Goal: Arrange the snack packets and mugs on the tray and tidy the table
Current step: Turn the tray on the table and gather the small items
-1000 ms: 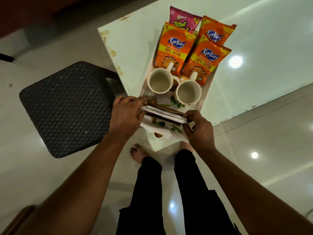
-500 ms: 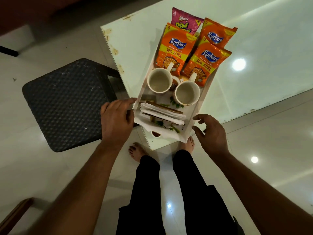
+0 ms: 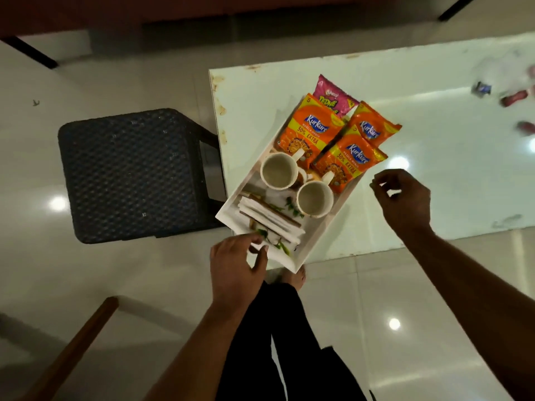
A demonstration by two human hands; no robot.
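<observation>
The left hand's (image 3: pixel 236 267) fingers (image 3: pixel 254 238) reach over the near rim of the white tray (image 3: pixel 301 260), with the thumb spread below. Whether they grip it cannot be told. The right hand (image 3: pixel 405 201) hovers just beside the tray, its fingers loosely curled and holding nothing. The tray sits on the corner of the table (image 3: pixel 434 111), overhanging the edge. On it are two mugs (image 3: pixel 279 171), folded napkins (image 3: pixel 269 218) and the snack packets (image 3: pixel 311 131).

I'm at home, in a living room: glossy tiled floor (image 3: pixel 115 270) under my bare foot (image 3: pixel 296 277), glass-topped table (image 3: pixel 448 183) at one o'clock, woven stool (image 3: pixel 130 175) at nine.
</observation>
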